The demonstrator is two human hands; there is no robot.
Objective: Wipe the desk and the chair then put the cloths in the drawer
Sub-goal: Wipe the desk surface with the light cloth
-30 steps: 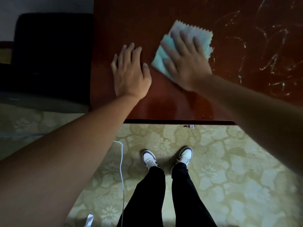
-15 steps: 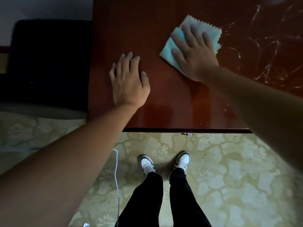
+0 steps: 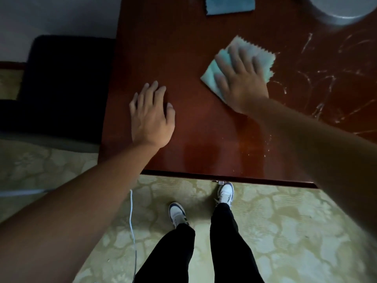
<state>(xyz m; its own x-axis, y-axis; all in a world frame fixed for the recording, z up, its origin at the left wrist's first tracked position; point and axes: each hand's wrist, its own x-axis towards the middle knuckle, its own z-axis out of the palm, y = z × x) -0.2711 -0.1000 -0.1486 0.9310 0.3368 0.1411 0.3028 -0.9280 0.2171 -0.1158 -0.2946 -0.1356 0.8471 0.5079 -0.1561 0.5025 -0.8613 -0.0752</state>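
A light green cloth [image 3: 260,56] with zigzag edges lies on the glossy red-brown desk [image 3: 183,48]. My right hand [image 3: 240,78] presses flat on it with straight fingers and looks blurred. My left hand [image 3: 152,117] rests flat on the desk near its left edge, fingers relaxed. A second, blue cloth [image 3: 230,6] lies at the desk's far edge, partly cut off by the frame. White smears [image 3: 318,82] streak the desk to the right of the green cloth. A dark chair [image 3: 61,84] stands left of the desk.
A grey round object [image 3: 342,11] sits at the desk's far right corner. A small metal drawer handle [image 3: 220,182] shows under the front edge. My feet [image 3: 177,213] stand on patterned yellowish flooring, with a white cord [image 3: 132,221] trailing at the left.
My right hand has slid the green cloth to the right along the desk. The view has tilted up, showing the blue cloth and grey object. My right foot has stepped forward.
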